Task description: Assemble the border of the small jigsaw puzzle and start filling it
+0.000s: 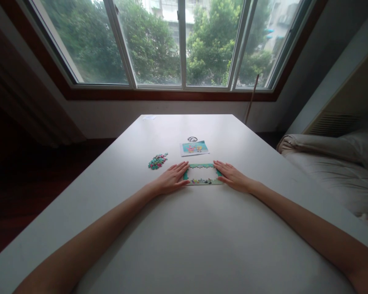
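Observation:
A small jigsaw frame, only its green border assembled and its middle bare, lies on the white table. My left hand rests flat against the frame's left side with its fingers stretched out. On the right side my right hand lies flat in the same way, fingertips touching the border. Neither hand holds anything. A heap of loose green and pink puzzle pieces sits to the left of my left hand. Behind the frame lies the reference picture card.
A small round dark object lies just behind the card. A bed with a pillow stands at the table's right edge. A wide window fills the far wall, and a thin stick leans below it.

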`<state>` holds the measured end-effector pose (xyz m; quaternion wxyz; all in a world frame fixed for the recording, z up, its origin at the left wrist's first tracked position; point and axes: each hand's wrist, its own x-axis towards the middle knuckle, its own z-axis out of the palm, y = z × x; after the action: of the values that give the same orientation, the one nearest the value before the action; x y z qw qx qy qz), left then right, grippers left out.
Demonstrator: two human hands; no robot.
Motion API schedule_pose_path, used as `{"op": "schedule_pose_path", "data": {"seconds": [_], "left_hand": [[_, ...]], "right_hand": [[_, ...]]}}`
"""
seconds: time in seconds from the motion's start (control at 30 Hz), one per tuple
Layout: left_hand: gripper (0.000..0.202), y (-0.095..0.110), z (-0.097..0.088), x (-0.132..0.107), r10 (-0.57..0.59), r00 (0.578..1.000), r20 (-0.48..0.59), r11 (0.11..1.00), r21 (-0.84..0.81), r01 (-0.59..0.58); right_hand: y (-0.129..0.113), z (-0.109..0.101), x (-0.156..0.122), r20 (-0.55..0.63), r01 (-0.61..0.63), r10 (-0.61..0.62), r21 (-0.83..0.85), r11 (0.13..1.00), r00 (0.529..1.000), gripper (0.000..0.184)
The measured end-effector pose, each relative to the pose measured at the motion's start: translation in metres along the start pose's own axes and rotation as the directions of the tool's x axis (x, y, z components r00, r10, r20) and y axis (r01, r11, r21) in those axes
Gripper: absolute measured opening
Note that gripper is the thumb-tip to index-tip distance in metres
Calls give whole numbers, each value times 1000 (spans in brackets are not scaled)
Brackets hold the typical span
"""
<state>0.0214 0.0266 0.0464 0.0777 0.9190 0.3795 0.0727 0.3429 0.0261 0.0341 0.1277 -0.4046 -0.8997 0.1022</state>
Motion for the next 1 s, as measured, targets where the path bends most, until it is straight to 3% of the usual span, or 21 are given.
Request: {"op": "schedule_pose_path", "data": {"seconds": [0.17,0.37,0.57,1.0], "left_hand": [[72,0,0,1,-50,996,-80,999,-22,48],[46,7,-3,0,-107,939,-328,993,11,117],[37,7,-1,-2,-79,954,-290,996,20,89],[39,6,1,-3,-99,945,-311,994,8,107]], "right_hand": [[0,-2,-1,-49,19,-19,5,1000,999,62],[-3,-8,-3,-282,-47,45,0,999,958,51],[-7,-7,-3,-237,-38,41,19,999,971,44],[-3,-1,-1,-214,-25,29,25,999,976,45]]}}
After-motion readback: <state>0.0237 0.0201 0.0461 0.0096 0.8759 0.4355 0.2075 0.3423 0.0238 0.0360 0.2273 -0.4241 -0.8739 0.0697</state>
